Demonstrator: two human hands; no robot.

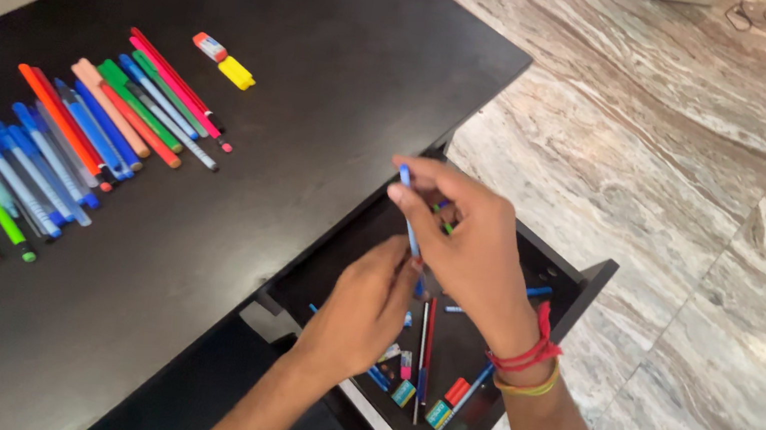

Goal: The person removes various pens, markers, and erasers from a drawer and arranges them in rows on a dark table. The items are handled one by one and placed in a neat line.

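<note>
Just right of the frame's centre, above the open black drawer (pixel 557 271), both hands meet on one blue pen (pixel 408 214). The right hand (pixel 469 248), with red and yellow threads at the wrist, has its grip pinching the pen near its upper end, fingers curled round the barrel. The left hand (pixel 364 308) comes up from below, and its fingertips touch the pen's lower part; whether that grip is pressed onto the barrel or only resting against it I cannot tell, since the fingers hide the contact. The pen's long axis runs steeply, from upper left to lower right in the frame, its top end poking above the right hand's fingers and its lower end pointing down into the drawer. The right hand is the one nearer to the top end. Loose pens and small erasers lie on the drawer's floor beneath. At the left of the frame, on the dark worktop (pixel 324 65), a row of coloured pens (pixel 59 147) lies side by side, well apart from the hands.
</note>
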